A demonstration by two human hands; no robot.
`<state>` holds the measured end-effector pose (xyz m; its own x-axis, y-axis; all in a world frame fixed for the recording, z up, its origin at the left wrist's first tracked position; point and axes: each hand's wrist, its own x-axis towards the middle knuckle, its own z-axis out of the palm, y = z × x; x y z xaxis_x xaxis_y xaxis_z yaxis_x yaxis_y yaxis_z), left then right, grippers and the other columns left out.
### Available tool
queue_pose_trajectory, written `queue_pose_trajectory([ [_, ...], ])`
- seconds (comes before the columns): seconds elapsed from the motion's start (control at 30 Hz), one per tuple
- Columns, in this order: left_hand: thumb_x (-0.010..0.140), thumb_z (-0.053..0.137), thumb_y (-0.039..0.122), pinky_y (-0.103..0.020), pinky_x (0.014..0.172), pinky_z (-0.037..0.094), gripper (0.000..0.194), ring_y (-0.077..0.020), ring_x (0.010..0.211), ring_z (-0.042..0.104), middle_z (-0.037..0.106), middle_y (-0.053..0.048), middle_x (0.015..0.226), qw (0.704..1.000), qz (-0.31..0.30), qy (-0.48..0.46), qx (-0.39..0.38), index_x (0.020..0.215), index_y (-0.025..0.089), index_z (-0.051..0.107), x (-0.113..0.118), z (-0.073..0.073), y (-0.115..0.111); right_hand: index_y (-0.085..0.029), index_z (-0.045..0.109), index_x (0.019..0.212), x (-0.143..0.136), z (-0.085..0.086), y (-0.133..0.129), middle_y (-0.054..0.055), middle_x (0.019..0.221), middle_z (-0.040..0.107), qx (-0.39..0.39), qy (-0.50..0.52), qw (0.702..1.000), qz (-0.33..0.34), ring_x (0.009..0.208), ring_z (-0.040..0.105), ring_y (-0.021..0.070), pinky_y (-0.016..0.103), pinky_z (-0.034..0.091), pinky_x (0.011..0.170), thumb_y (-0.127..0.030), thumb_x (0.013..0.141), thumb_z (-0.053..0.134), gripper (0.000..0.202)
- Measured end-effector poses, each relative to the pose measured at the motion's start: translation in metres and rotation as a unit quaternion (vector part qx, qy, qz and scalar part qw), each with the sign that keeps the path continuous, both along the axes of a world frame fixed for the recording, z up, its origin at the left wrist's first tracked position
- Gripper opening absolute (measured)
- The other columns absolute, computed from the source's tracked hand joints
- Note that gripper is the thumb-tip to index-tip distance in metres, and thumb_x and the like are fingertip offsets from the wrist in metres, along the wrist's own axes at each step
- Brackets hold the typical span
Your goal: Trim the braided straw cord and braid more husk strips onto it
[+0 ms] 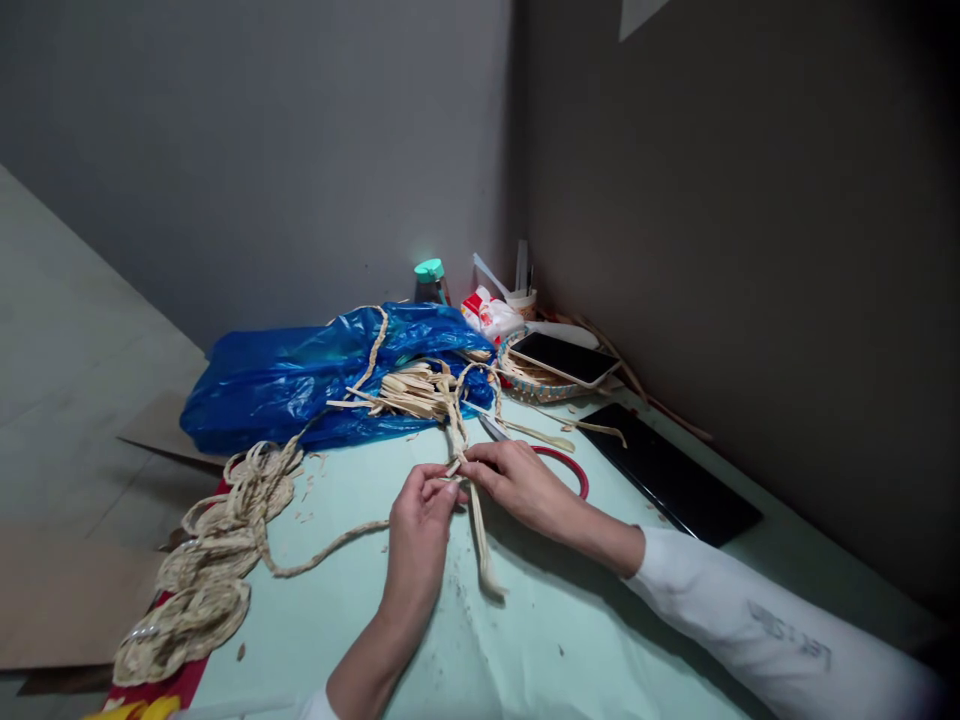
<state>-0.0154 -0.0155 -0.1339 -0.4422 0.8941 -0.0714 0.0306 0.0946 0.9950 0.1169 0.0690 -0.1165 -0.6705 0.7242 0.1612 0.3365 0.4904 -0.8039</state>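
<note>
My left hand (424, 515) and my right hand (521, 482) meet over the pale green table, fingers closed on a braid of straw-coloured fibre (456, 425). Below the fingers, loose fibre strands (481, 545) hang down toward me. The braid runs up from my fingertips toward a bundle of dry strips (414, 390) at the mouth of a blue plastic bag (285, 370). Just beyond my right hand lie scissors (559, 458) with red handles, partly hidden by that hand. A finished braid (330, 553) curves from beside my left hand to the coils (217, 560) at left.
Behind the scissors, a phone (564, 357) rests on a round woven basket (525, 385). A black flat device (667, 475) lies to the right. At the back stand a jar with a turquoise lid (430, 270) and a cup (523, 302) holding tools. Walls bound the table.
</note>
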Motion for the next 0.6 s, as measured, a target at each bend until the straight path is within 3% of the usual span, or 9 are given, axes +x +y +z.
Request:
queue_pose_trajectory([
  [0.1, 0.080, 0.064, 0.037, -0.019, 0.044, 0.032, 0.021, -0.0085, 0.047, 0.044, 0.063, 0.000, 0.064, 0.997, 0.020, 0.068, -0.008, 0.080, 0.017, 0.056, -0.003, 0.004, -0.002, -0.017, 0.058, 0.063, 0.000, -0.001, 0.002, -0.001, 0.058, 0.060, -0.036, 0.029, 0.998, -0.039, 0.059, 0.050, 0.0119, 0.024, 0.031, 0.059, -0.027, 0.089, 0.051, 0.029],
  [0.2, 0.084, 0.061, 0.033, -0.023, 0.059, 0.043, 0.016, -0.0142, 0.062, 0.059, 0.066, -0.001, 0.068, 0.988, 0.018, 0.152, 0.019, 0.079, 0.018, 0.060, 0.004, 0.007, -0.008, -0.016, 0.064, 0.064, 0.000, -0.002, 0.002, 0.000, 0.059, 0.065, -0.091, 0.067, 0.992, -0.055, 0.056, 0.053, 0.0119, 0.024, 0.035, 0.060, -0.030, 0.088, 0.053, 0.030],
  [0.4, 0.086, 0.056, 0.021, -0.029, 0.072, 0.048, 0.013, -0.0186, 0.073, 0.066, 0.073, -0.006, 0.083, 0.919, -0.031, 0.368, 0.135, 0.087, 0.018, 0.069, 0.019, 0.002, -0.015, -0.016, 0.065, 0.066, -0.002, -0.008, 0.002, 0.000, 0.057, 0.062, -0.202, 0.159, 0.966, -0.029, 0.051, 0.052, 0.0117, 0.024, 0.038, 0.054, -0.034, 0.086, 0.055, 0.028],
  [0.5, 0.087, 0.056, 0.021, -0.031, 0.077, 0.047, 0.017, -0.0201, 0.079, 0.064, 0.071, -0.006, 0.084, 0.901, -0.029, 0.403, 0.156, 0.089, 0.019, 0.072, 0.014, 0.005, -0.014, -0.015, 0.067, 0.073, -0.003, -0.009, 0.005, 0.002, 0.069, 0.067, -0.227, 0.205, 0.952, -0.020, 0.060, 0.055, 0.0122, 0.024, 0.041, 0.061, -0.031, 0.083, 0.059, 0.021],
  [0.6, 0.087, 0.058, 0.027, -0.033, 0.083, 0.045, 0.015, -0.0213, 0.089, 0.060, 0.066, -0.007, 0.089, 0.931, 0.033, 0.343, 0.122, 0.086, 0.020, 0.071, 0.008, 0.013, -0.010, -0.014, 0.067, 0.075, -0.004, -0.006, 0.006, 0.000, 0.066, 0.064, -0.212, 0.219, 0.952, -0.009, 0.062, 0.053, 0.0115, 0.024, 0.040, 0.065, -0.030, 0.083, 0.059, 0.019],
])
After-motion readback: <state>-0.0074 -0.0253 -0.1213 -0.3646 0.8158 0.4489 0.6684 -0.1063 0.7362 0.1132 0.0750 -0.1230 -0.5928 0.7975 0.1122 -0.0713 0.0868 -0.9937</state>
